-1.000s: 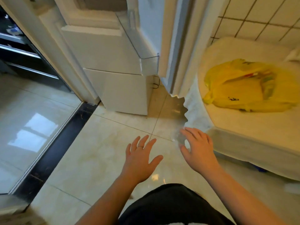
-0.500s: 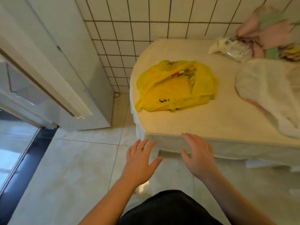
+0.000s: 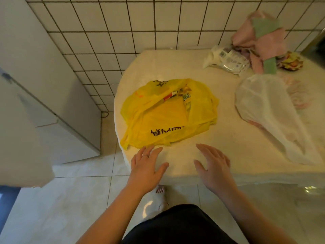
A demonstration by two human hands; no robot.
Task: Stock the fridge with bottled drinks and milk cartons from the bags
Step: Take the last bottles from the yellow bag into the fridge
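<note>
**Desk:** Where does the yellow bag (image 3: 167, 117) lie?

**Photographer:** Flat on the table (image 3: 228, 141), at its left end, just beyond both hands. A carton (image 3: 186, 100) shows through the opening on its far right side. A white bag (image 3: 269, 113) sits well to the right, and the fridge (image 3: 52, 95) stands to the left.

**Desk:** And the hands?

**Photographer:** Both are empty, fingers spread and straight. The left hand (image 3: 146, 166) is nearer, with its fingertips at the bag's near edge; whether they touch it is unclear. The right hand (image 3: 213, 169) hovers off the bag's near right corner. The bag's length runs left to right, so the opening is probably the right hand's reach.
</note>
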